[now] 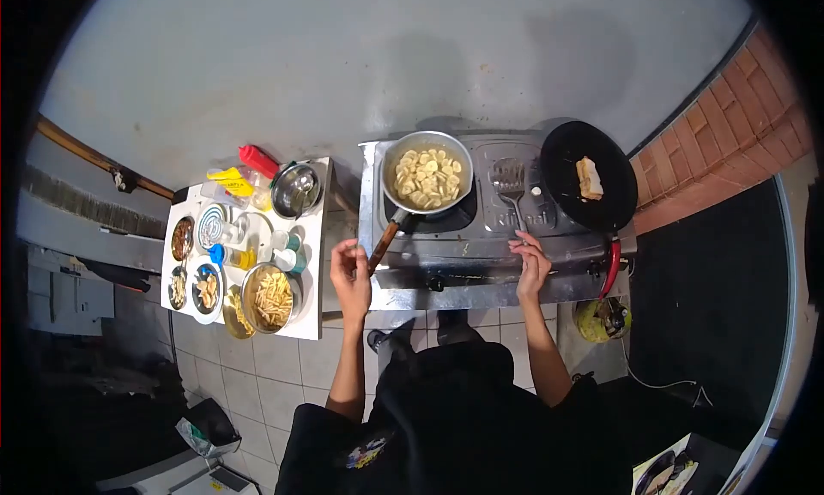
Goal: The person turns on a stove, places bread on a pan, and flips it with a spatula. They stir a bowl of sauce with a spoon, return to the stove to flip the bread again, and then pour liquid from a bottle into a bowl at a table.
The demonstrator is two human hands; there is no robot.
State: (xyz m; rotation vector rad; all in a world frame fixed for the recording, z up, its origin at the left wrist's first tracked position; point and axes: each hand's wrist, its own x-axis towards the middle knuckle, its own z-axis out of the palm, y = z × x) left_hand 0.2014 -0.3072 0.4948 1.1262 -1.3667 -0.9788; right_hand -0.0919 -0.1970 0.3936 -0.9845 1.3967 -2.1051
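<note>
A saucepan (469, 179) sits on the left burner, with round pale slices (427, 179) in bubbling liquid. Its wooden handle (384, 244) points down-left toward me. Beside the handle's end is my left hand (350, 280), fingers loosely bent and apart from the thumb; whether it touches the handle is hard to see. A metal slotted spatula (509, 179) rests on the stove top between the pans. My right hand (533, 268) has its fingers closed at the end of the spatula's handle. To the right, a black frying pan (566, 156) holds a pale, browned rectangular piece of food (590, 178).
The stove (506, 216) stands against a grey wall. At left, a white table (311, 310) carries a bowl of cut fries (273, 299), an empty metal bowl (296, 190), a red squeeze bottle (257, 160) and small dishes. The frying pan's red handle (612, 268) overhangs the front edge, above a gas cylinder (592, 322).
</note>
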